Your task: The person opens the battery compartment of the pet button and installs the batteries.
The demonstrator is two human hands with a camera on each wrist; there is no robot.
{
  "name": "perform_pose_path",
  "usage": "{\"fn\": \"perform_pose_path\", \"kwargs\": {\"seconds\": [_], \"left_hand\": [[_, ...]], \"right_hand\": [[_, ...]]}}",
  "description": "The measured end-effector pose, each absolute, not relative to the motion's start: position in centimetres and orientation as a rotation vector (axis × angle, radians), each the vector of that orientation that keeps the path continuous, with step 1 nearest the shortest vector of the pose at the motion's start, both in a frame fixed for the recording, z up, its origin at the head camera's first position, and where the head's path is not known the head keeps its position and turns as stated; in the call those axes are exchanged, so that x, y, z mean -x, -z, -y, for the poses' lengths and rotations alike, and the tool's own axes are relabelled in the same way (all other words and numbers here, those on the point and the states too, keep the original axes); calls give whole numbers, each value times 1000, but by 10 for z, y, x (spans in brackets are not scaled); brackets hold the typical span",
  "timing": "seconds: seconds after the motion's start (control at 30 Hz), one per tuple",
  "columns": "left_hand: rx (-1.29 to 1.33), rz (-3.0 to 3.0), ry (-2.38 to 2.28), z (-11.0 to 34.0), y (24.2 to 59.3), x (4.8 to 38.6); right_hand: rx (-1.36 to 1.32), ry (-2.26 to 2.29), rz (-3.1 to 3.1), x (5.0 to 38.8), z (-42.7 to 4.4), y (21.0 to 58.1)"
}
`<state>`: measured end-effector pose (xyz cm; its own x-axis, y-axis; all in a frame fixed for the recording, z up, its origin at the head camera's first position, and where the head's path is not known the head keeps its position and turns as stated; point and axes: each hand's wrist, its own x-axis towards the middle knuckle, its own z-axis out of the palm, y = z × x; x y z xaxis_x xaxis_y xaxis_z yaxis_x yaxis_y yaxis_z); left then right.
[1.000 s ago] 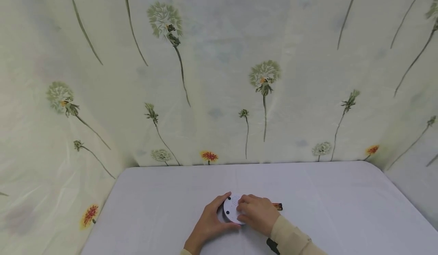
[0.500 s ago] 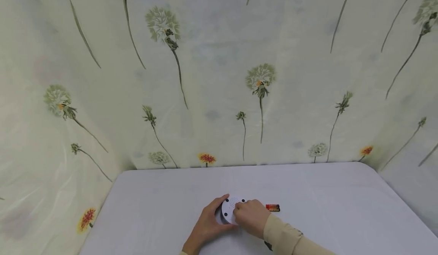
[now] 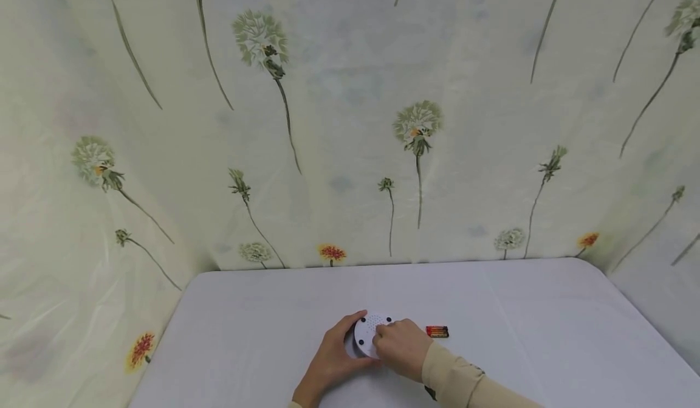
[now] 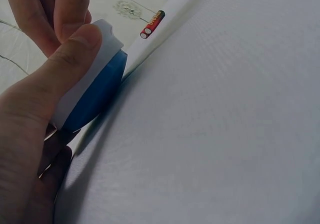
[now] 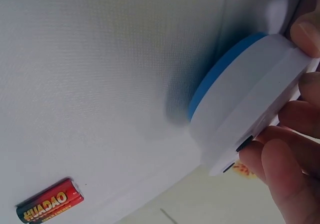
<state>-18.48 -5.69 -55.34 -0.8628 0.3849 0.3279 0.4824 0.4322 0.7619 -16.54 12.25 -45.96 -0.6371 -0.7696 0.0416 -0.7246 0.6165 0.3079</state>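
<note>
A round white device (image 3: 364,333) with small holes and black feet on its upper face is on the table. My left hand (image 3: 332,354) grips its left side, thumb on the near edge and fingers around the far one. In the left wrist view its blue part (image 4: 100,95) faces the cloth, and the left thumb lies along the white rim (image 4: 82,91). My right hand (image 3: 403,348) is over the device's right part, with curled fingers touching the upper face. Whether those fingers pinch anything small is hidden. The right wrist view shows the device (image 5: 245,94) tilted beside the fingers (image 5: 282,166).
Red and black batteries (image 3: 437,331) lie side by side right of my right hand; one reads HUADAO (image 5: 52,201). A dark object (image 3: 430,391) is partly hidden beneath the right sleeve. The white cloth-covered table (image 3: 262,311) ends at a flower-patterned curtain (image 3: 339,122).
Since the earliest frame, my right hand has shifted slightly down and left on the device with its fingers more curled, uncovering another black foot and more of the batteries. My left hand keeps its grip.
</note>
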Motion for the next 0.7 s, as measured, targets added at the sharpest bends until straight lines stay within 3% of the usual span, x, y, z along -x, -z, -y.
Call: {"fn": "perform_pose_path", "kwargs": {"seconds": [0.7], "left_hand": [[764, 2585, 1416, 58, 556, 186]], "right_hand": [[-1243, 368, 2660, 168, -122, 466]]}}
